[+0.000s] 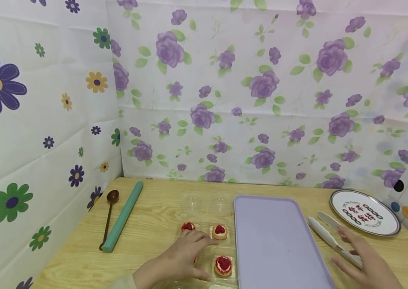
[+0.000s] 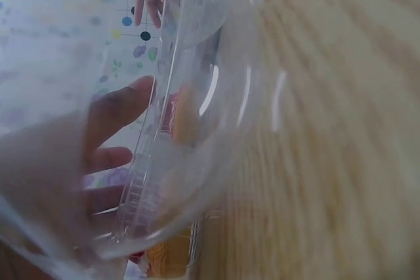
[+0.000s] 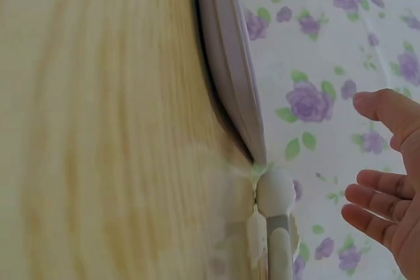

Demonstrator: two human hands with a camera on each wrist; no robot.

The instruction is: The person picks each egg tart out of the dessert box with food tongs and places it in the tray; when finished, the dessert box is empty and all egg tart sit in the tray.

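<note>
My left hand [image 1: 185,255] hovers over a clear plastic container [image 1: 200,261] of small red-topped tarts, fingers spread and loosely bent, partly covering the tarts on its left side. On the container's right side a tart [image 1: 220,231] and a nearer tart [image 1: 223,265] show fully. In the left wrist view the hand [image 2: 108,142] appears through the clear curved plastic, with no tart between its fingers. My right hand [image 1: 366,261], thumb and fingers apart, is above a pair of white tongs [image 1: 328,237]. The right wrist view shows that hand [image 3: 394,181] apart from the tongs [image 3: 274,195].
A lavender tray [image 1: 272,241] lies between the hands. At the back right sits a white plate [image 1: 355,204] with red characters. On the left are a teal roll [image 1: 124,216] and a brown long-handled spoon [image 1: 112,196]. Flowered sheets [image 1: 225,92] border the wooden table [image 1: 157,220].
</note>
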